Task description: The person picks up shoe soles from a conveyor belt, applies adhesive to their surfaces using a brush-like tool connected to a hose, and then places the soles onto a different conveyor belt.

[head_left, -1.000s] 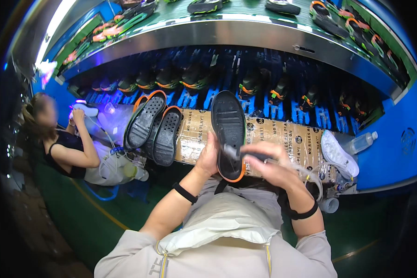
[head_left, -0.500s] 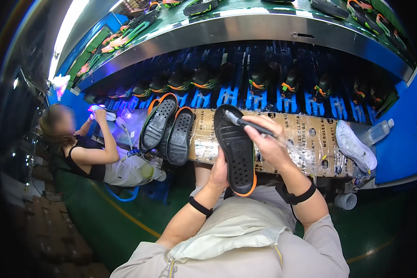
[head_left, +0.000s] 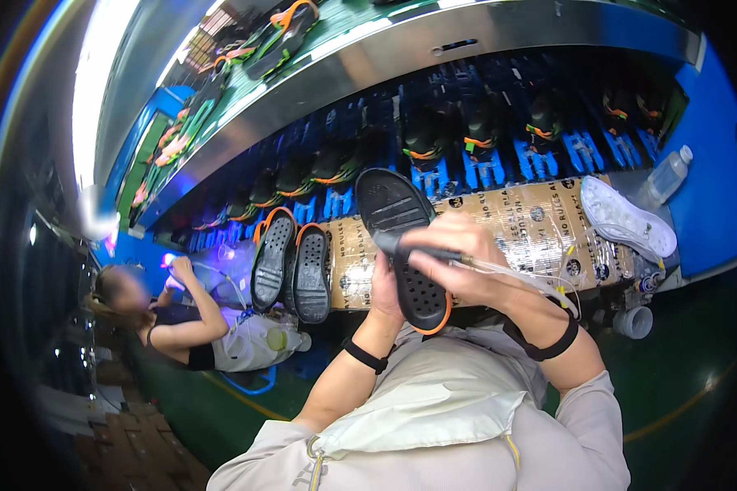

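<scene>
Cardboard-covered table (head_left: 540, 229) below blue racks of shoes. Left hand (head_left: 387, 288) grips a black shoe sole (head_left: 403, 245) (orange rim) upright above the table edge; right hand (head_left: 454, 260) pinches a pen-like tool (head_left: 418, 250) against its tread.

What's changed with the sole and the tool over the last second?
The right hand has swung its pen-like tool from beside the black shoe sole to lie across its middle, tip toward the left. The left hand has kept its grip on the sole, which is tilted a little more. The two soles leaning on the cardboard-covered bench and the white sole have not moved.
</scene>
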Available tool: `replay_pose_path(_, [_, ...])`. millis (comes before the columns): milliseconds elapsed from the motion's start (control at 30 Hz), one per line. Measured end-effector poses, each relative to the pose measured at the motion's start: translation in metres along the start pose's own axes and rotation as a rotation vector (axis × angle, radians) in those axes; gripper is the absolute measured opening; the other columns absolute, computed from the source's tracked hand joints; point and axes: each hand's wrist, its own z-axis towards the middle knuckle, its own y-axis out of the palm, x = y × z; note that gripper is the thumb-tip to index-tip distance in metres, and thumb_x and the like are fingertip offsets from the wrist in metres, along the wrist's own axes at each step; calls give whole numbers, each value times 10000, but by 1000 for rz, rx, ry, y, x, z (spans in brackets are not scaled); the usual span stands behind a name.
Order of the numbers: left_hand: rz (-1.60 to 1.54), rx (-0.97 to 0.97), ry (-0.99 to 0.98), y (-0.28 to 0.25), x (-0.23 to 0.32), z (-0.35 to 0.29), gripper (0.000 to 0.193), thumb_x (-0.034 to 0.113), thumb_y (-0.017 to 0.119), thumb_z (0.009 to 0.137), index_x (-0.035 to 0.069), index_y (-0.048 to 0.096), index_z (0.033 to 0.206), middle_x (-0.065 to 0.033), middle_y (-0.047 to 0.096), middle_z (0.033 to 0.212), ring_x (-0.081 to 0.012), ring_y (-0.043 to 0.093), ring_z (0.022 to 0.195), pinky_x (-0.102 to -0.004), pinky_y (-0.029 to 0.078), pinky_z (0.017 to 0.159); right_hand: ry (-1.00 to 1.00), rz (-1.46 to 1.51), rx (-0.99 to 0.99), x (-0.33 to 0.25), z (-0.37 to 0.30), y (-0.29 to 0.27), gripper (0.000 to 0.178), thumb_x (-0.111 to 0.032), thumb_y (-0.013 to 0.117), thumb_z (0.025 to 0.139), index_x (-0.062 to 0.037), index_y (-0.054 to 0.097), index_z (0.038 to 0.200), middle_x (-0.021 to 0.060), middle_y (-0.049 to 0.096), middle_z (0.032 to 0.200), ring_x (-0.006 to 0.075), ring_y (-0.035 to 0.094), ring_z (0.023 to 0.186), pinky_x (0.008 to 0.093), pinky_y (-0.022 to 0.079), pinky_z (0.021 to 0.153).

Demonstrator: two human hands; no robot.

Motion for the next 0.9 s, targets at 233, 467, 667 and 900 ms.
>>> replay_pose_path(233, [159,-11,121,31,10,28,864,768,331,1076,67,551,1532,-177,659,1444,-335,672,1272,-514,559,1108,52,111,-64,-23,1,-24,178,-95,789,853,-39,794,1022,101,768,909,274,714,852,412,530,803])
replay_pose_path(467, [19,-187,189,48,60,36,1098,945,345,940,72,504,1585,-262,675,1387,-436,668,1227,-591,522,1117,-17,-48,170,-20,-2,-16,257,-39,819,817,-48,797,1073,92,740,858,256,682,757,380,497,751])
replay_pose_path(667, [71,-157,234,18,68,35,1132,995,381,882,59,559,1492,-215,671,1299,-391,649,1141,-600,542,1030,-163,-274,-43,-7,-20,34,339,-144,854,877,-92,782,1204,45,697,924,255,650,846,402,458,796])
replay_pose_path(900, [-190,-267,246,27,94,20,1135,1026,361,850,69,610,1406,-208,643,1243,-389,630,1070,-566,577,933,-33,-175,-81,-29,-5,40,338,-82,857,849,-103,789,1179,56,706,906,268,652,861,392,456,805])
